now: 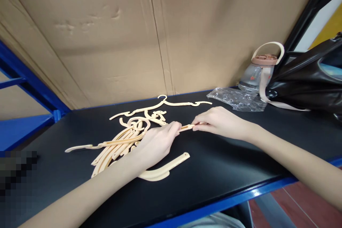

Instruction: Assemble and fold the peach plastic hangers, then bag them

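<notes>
A cream plastic clothes hanger (117, 142) lies across the pile, its hook on the far side and one arm reaching left. My left hand (159, 141) is closed around its other arm, fingers hiding part of it. Just to the right, my right hand (216, 123) pinches the tip of that arm, where a small end piece seems to meet it; the joint is partly covered. Beneath my left wrist lie several loose hanger arms (107, 162) in a heap. A single hanger arm (165, 167) rests nearer the front edge.
Behind the pile lies another hanger (152, 106) with both arms spread, beside small hook pieces (159, 117). A crumpled clear plastic bag (240, 99), a strapped water bottle (258, 73) and a dark bag (310, 74) stand at right. Cardboard (107, 42) walls the back of the black table (227, 178).
</notes>
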A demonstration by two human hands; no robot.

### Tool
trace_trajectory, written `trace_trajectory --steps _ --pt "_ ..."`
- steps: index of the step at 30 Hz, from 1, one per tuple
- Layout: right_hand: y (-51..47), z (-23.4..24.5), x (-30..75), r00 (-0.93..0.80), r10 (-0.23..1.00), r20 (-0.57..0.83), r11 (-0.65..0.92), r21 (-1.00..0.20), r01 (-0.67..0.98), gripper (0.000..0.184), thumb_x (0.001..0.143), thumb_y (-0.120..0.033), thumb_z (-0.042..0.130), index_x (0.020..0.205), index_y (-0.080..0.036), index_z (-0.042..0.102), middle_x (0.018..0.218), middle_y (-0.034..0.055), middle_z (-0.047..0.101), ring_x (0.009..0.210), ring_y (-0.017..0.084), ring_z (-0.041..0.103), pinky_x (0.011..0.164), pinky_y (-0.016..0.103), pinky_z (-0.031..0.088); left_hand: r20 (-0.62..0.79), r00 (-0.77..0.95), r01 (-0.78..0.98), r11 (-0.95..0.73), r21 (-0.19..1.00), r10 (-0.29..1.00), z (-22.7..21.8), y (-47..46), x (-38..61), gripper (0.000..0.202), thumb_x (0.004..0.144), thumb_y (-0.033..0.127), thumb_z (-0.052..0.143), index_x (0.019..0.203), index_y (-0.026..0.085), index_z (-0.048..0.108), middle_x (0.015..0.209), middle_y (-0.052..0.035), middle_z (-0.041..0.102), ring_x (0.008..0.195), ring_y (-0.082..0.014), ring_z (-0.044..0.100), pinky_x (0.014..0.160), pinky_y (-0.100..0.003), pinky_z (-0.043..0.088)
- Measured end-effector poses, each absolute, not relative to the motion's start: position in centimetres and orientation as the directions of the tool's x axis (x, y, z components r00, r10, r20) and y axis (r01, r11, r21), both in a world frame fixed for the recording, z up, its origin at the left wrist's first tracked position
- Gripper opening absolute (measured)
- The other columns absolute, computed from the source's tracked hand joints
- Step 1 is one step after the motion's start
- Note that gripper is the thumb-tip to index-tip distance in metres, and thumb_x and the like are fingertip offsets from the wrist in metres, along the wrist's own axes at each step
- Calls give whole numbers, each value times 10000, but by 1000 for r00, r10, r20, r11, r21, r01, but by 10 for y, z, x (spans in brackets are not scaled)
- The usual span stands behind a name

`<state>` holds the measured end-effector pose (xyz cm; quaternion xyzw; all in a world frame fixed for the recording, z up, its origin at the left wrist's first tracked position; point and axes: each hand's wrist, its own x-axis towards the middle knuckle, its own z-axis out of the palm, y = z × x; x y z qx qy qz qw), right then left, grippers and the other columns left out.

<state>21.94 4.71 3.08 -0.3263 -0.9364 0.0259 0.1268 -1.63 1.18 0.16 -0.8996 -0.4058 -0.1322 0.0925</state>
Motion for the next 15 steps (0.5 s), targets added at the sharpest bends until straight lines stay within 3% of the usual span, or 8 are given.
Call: trace_trajectory --steps 6,10,15 --pt "41 27 213 -752 595 283 803 -190 564 250 909 -302 567 1132 -200 616 1034 45 699 898 196 653 731 270 429 324 646 745 -663 -72 691 3 12 -17 136 931 91 384 927 227 385 779 50 591 591 -131 563 498 -234 319" --pt "40 24 209 -751 616 238 786 -238 570 203 963 -309 470 1078 -220 611 963 15 713 820 172 658 691 257 413 320 644 750 -657 -81 695 2 12 -16 137 932 92 379 904 226 391 758 50 583 589 -133 564 496 -236 325" --pt "40 23 207 -726 657 202 754 -177 633 213 978 -296 415 907 -209 596 777 -10 695 649 145 610 592 242 337 328 643 748 -660 -72 692 1 12 -17 103 966 156 356 915 225 412 744 46 587 583 -145 575 486 -250 342"
